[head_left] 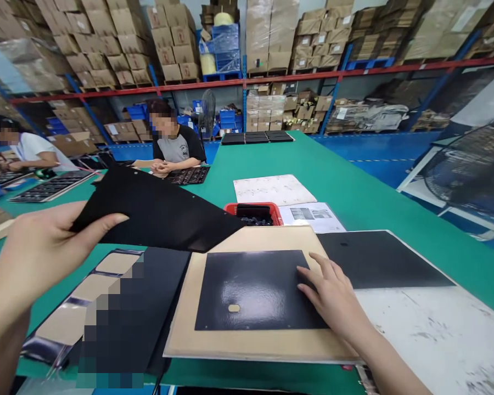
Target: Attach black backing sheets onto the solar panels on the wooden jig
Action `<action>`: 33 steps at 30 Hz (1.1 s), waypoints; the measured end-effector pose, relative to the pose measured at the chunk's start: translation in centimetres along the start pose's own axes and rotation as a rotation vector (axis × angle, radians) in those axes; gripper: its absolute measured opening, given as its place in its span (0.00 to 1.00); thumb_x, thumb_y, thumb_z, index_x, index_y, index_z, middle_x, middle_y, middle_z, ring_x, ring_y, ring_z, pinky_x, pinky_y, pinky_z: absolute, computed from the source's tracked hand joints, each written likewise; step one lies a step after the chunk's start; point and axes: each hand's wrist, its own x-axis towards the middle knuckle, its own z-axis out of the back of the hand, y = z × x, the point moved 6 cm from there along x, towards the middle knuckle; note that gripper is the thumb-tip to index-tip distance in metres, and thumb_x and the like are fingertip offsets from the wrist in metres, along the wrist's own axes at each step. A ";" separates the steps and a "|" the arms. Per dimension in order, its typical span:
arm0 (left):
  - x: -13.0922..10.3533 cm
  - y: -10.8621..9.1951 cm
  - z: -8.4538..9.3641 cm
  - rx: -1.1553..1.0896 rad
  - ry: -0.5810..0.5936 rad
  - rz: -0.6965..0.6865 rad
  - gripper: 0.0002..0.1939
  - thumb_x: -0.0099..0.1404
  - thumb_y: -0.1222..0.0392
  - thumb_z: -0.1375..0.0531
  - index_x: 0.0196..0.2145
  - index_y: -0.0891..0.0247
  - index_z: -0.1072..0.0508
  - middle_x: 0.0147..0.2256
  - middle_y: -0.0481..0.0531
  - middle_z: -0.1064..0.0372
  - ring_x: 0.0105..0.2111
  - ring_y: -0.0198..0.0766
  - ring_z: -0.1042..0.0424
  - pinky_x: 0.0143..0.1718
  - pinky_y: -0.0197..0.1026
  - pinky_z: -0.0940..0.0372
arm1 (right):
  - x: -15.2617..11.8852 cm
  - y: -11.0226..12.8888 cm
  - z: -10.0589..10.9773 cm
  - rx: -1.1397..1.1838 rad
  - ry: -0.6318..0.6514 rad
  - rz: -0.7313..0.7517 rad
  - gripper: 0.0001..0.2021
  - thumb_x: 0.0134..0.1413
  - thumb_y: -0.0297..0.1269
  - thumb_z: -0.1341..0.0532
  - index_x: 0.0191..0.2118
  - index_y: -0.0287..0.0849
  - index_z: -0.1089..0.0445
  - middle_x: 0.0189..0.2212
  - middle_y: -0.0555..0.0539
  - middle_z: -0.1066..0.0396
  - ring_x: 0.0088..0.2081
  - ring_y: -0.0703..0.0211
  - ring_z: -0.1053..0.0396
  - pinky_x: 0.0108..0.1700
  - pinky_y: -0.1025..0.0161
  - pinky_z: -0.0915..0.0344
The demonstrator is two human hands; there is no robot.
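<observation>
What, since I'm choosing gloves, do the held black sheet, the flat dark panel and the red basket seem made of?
Black sheet in the left hand: matte, perhaps plastic; it reflects little light. Dark panel by the right hand: glossier, likely plastic or coated metal; bright, grainy reflection. Red basket: probably plastic, from its even colour and smooth rim.

The left hand [49, 244], at the left of the frame, is bare, with a slender thumb and a smooth back that runs into a bare left forearm [2, 329] at the lower left edge. The right hand [331, 288], right of centre, is bare too, its fingers slim; the right forearm [389, 351] is uncovered down to the bottom edge.
</observation>
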 end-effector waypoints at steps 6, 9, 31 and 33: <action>-3.3 -1.7 -6.3 -0.633 0.207 0.308 0.26 0.43 0.32 0.36 0.30 0.56 0.25 0.32 0.44 0.24 0.40 0.57 0.27 0.38 0.53 0.28 | 0.4 3.8 -1.1 1.024 0.322 -0.130 0.38 0.48 0.52 0.37 0.64 0.50 0.49 0.62 0.43 0.46 0.59 0.47 0.42 0.55 0.50 0.39; -5.7 -2.4 -10.8 -0.862 0.368 0.396 0.30 0.43 0.36 0.33 0.36 0.61 0.24 0.39 0.51 0.23 0.43 0.56 0.27 0.40 0.52 0.28 | 0.2 3.1 -0.7 1.105 0.281 -0.249 0.23 0.48 0.52 0.37 0.47 0.43 0.29 0.45 0.43 0.26 0.48 0.46 0.31 0.50 0.50 0.34; -15.2 -5.0 -19.4 -0.865 1.072 0.451 0.22 0.48 0.45 0.33 0.36 0.64 0.24 0.36 0.55 0.23 0.37 0.51 0.24 0.35 0.47 0.28 | -3.2 -2.4 -1.2 1.050 0.407 -0.562 0.17 0.49 0.51 0.36 0.39 0.43 0.27 0.41 0.44 0.24 0.46 0.49 0.29 0.51 0.53 0.34; -15.2 -4.9 -19.5 -0.830 1.079 0.428 0.22 0.48 0.45 0.34 0.36 0.64 0.24 0.36 0.55 0.23 0.37 0.52 0.24 0.35 0.47 0.28 | -3.2 -2.3 -1.2 1.035 0.418 -0.560 0.17 0.48 0.51 0.36 0.38 0.43 0.27 0.41 0.43 0.24 0.45 0.48 0.29 0.50 0.53 0.34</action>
